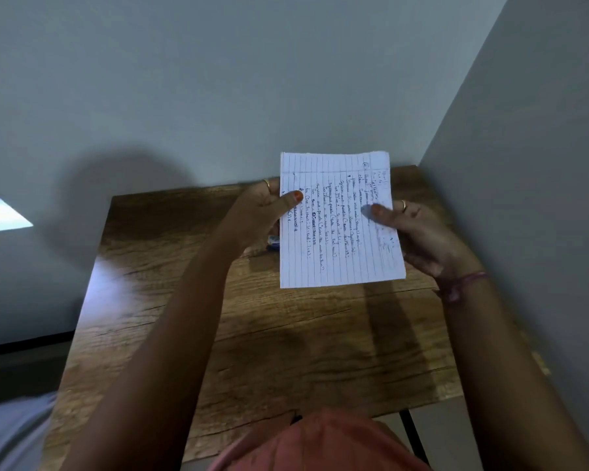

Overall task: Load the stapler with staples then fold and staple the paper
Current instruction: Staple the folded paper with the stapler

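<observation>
Both hands, left hand (262,212) and right hand (419,229), pinch a lined handwritten paper (337,222) by its side edges above a wooden table (252,334), seemingly ready to fold; edges need aligning next.

We saw the white ruled sheet of paper covered in blue handwriting (340,222) held up above the brown wood-grain table (286,334), clear of its surface. It stood turned sideways to us, its printed lines running up and down and the writing turned with them. The sheet looked flat and unfolded, its top edge slightly ragged. We held it by its two side edges: our left hand (262,209) pinched the left edge with the thumb on the front face, and our right hand (419,229) pinched the right edge the same way
</observation>
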Action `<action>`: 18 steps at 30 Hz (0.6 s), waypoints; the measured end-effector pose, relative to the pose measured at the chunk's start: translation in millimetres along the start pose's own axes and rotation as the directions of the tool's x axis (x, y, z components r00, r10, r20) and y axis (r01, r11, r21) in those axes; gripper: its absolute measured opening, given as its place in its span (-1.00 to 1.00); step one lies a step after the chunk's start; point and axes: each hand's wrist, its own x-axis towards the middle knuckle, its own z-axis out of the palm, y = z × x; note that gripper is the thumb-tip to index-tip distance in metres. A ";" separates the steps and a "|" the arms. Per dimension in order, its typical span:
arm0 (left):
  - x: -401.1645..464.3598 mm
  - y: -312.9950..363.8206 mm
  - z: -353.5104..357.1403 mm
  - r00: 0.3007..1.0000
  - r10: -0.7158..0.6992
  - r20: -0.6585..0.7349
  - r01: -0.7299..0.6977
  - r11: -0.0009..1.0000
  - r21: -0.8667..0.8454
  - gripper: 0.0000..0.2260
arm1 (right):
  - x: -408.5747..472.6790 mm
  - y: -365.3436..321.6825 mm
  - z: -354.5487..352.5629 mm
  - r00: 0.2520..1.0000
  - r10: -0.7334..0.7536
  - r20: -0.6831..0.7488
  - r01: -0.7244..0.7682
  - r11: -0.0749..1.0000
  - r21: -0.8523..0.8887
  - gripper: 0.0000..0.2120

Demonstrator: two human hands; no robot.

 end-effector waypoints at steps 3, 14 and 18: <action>-4.9 1.1 3.9 1.000 -0.014 0.023 0.015 0.999 -0.050 -0.84 | 0.5 6.1 -3.4 0.999 0.000 -0.042 0.001 0.999 0.033 -0.69; -23.6 -1.1 -0.3 0.994 -0.093 0.053 0.097 0.992 -0.077 -0.92 | -14.4 10.2 -13.3 0.995 -0.102 0.001 0.102 0.992 -0.069 -0.65; -27.2 -0.1 3.8 0.988 -0.118 0.097 0.131 0.983 -0.133 -0.93 | -20.2 13.0 -18.1 0.990 -0.135 0.044 0.137 0.989 -0.060 -0.72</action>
